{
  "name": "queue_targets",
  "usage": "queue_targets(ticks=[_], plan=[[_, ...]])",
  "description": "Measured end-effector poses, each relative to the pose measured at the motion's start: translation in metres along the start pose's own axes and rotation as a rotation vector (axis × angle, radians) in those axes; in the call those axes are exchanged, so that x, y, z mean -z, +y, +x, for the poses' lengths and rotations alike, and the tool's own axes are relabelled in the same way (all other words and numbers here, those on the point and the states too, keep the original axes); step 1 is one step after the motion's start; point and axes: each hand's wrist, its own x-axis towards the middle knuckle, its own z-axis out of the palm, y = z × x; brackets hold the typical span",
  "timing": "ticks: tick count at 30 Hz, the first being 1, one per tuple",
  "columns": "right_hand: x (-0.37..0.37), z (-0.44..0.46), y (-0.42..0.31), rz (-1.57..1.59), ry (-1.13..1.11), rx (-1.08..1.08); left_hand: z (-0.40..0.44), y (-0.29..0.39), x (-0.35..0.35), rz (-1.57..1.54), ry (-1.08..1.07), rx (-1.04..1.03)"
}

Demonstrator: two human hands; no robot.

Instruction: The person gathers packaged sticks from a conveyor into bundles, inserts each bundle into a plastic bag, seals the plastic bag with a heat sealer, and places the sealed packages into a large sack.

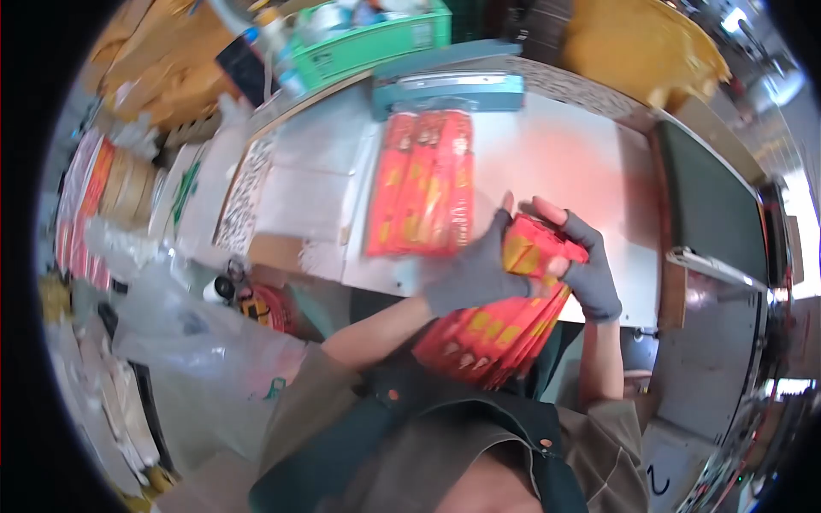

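A stack of long red packets with yellow print [487, 338] is held close to my body, fanning out toward my lap. My left hand [475, 269], in a grey glove with bare fingertips, wraps the stack's upper end from the left. From the right my right hand [592, 265], gloved the same way, closes round that end with its thumb and fingers. More red packets [423, 184] lie side by side on the white tabletop [581, 162], left of my hands. Clear plastic shows at their far end, against a teal bar-shaped device like a bag sealer [462, 90].
A green crate [368, 47] filled with various items stands behind the table. To the right is a dark green panel [710, 201] with a metal edge. Clear plastic bags [197, 342] hang at the left, and a yellow-brown sack [646, 47] sits at the back.
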Motion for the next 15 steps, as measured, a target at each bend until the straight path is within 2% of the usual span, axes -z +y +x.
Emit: queue_targets(ticks=[2, 5, 6, 8, 10, 11, 12, 13, 14, 15], plan=[[0.006, 0.022, 0.017, -0.135, -0.133, -0.242, 0.003, -0.058, -0.011, -0.169, 0.080, -0.081], [-0.013, 0.052, 0.039, -0.292, -0.272, -0.111, -0.015, -0.072, 0.009, -0.076, 0.145, -0.197], [-0.020, 0.057, 0.042, -0.309, -0.298, -0.118, -0.023, -0.074, 0.020, -0.055, 0.103, -0.192], [-0.032, 0.067, 0.047, -0.344, -0.342, -0.123, -0.038, -0.067, 0.061, -0.007, 0.008, -0.188], [-0.030, 0.074, 0.050, -0.369, -0.342, -0.194, -0.048, -0.070, 0.138, 0.076, -0.022, -0.106], [-0.031, 0.074, 0.052, -0.354, -0.334, -0.192, -0.049, -0.065, 0.184, 0.085, 0.095, -0.150], [-0.031, 0.073, 0.053, -0.341, -0.327, -0.192, -0.052, -0.080, 0.230, 0.287, 0.297, -0.174], [-0.032, 0.073, 0.054, -0.331, -0.318, -0.192, -0.060, -0.090, 0.274, 0.483, 0.463, -0.024], [-0.034, 0.072, 0.056, -0.330, -0.311, -0.196, -0.067, -0.073, 0.288, 0.784, 0.607, 0.026], [-0.036, 0.072, 0.057, -0.330, -0.305, -0.195, -0.072, -0.094, 0.316, 1.075, 0.539, 0.290]])
